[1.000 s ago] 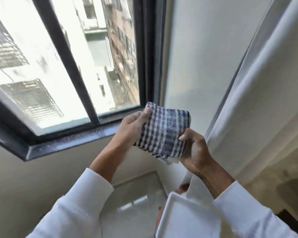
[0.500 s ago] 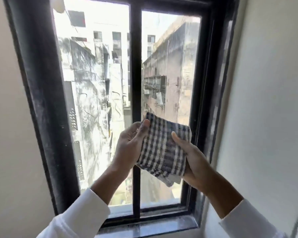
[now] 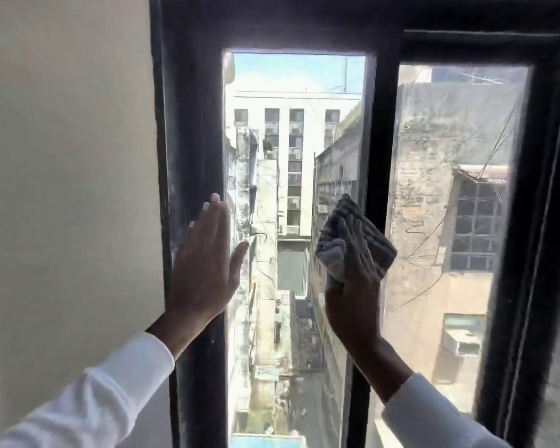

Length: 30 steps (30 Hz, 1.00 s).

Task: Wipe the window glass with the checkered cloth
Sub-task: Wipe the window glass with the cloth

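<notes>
A tall window with a black frame (image 3: 188, 124) fills the view, split by a black middle bar (image 3: 380, 140) into a left glass pane (image 3: 291, 140) and a right glass pane (image 3: 450, 189). My right hand (image 3: 353, 286) holds the folded blue-and-white checkered cloth (image 3: 369, 234) flat against the glass, over the middle bar at mid height. My left hand (image 3: 207, 263) is spread flat with fingers up, resting on the left frame and the edge of the left pane, holding nothing. White sleeves cover both arms.
A cream wall (image 3: 68, 189) lies left of the window. The dark right frame post (image 3: 537, 253) stands at the right edge. Buildings and a narrow alley show through the glass.
My left hand has let go of the cloth and moved left onto the frame. My right hand alone now presses the cloth to the glass. The view has tilted upward.
</notes>
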Available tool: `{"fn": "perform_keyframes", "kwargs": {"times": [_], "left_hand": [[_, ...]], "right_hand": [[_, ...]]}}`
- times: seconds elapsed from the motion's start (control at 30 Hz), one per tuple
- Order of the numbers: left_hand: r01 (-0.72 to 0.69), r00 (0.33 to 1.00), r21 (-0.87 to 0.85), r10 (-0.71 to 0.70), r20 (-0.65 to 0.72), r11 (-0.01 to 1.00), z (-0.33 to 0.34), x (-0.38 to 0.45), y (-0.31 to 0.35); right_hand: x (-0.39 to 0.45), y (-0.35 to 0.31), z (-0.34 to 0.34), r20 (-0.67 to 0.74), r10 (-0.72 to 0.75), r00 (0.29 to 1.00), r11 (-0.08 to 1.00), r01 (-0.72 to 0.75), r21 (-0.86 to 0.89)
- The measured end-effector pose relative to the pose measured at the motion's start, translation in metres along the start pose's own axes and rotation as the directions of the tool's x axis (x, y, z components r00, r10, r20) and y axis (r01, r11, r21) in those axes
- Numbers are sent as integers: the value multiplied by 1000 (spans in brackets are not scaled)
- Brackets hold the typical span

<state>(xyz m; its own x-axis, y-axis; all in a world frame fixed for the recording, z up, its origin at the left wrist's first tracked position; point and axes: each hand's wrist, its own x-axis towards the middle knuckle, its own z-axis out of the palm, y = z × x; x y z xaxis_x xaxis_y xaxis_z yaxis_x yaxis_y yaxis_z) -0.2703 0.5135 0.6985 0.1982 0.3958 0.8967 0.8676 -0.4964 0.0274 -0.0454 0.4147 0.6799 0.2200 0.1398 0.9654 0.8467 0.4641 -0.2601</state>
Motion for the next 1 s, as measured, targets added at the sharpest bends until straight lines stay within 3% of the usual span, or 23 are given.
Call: {"fn": "perform_keyframes", "kwargs": {"times": [0.1,0.2,0.27,0.3,0.37,0.4,0.43,0.47,0.53,0.57,0.6,0.63,0.7,0.73,0.77,0.8,0.83,0.87,0.9,0.93,0.97,1.0], "left_hand": [[25,998,57,-29,60,998,11,10,-2],[6,995,33,-9,102,999,22,11,-6],[-16,995,5,15,94,1000,26,10,-11],[-19,996,-12,20,90,1000,25,10,-12],[-12,996,-49,16,91,999,23,12,-12],[-7,996,-67,13,92,998,22,12,-12],[-5,996,-82,13,90,997,23,11,-12],[-4,996,-90,12,89,996,23,11,-12],[-3,996,-97,12,93,995,22,11,-13],[-3,996,-105,13,94,994,23,12,-13],[2,996,-119,10,94,993,23,11,-13],[11,995,-138,2,97,990,23,11,-13],[22,994,-166,-4,106,986,23,11,-14],[17,994,-172,2,105,985,23,11,-15],[7,995,-165,10,99,986,24,11,-16],[-1,996,-150,14,90,989,26,10,-17],[-5,996,-136,16,83,991,26,11,-17],[-6,997,-127,16,78,992,27,11,-17],[0,997,-130,10,77,991,27,11,-16],[8,997,-141,3,80,990,27,10,-15],[12,996,-152,1,85,988,26,11,-15],[12,996,-158,2,91,987,26,11,-14]], "right_hand": [[15,20,47,191,-79,978,949,132,-285],[13,38,81,287,-91,954,887,208,-412],[2,46,100,360,-204,910,819,360,-447],[-5,48,107,442,-294,847,761,487,-428],[-8,51,111,608,-460,647,605,730,-319],[2,53,109,621,-511,595,564,777,-281],[16,54,108,578,-535,615,572,768,-288],[31,54,108,493,-517,700,625,702,-341],[47,47,107,278,-329,902,773,427,-470],[40,41,107,246,-285,927,791,372,-486],[23,36,109,310,-297,903,777,417,-471],[0,35,111,442,-363,820,728,546,-415],[-27,47,104,657,-486,576,548,787,-284],[-23,59,97,656,-518,549,504,815,-285],[-14,70,91,589,-516,622,530,772,-351],[-7,79,85,489,-429,760,619,641,-453],[-5,85,78,352,-291,890,707,448,-547],[-11,88,73,259,-160,953,753,287,-592],[-27,91,71,241,-105,965,760,234,-606],[-51,94,72,302,-141,943,747,302,-593],[-77,97,73,430,-241,870,713,459,-530],[-95,100,68,580,-339,741,646,631,-429]]}}
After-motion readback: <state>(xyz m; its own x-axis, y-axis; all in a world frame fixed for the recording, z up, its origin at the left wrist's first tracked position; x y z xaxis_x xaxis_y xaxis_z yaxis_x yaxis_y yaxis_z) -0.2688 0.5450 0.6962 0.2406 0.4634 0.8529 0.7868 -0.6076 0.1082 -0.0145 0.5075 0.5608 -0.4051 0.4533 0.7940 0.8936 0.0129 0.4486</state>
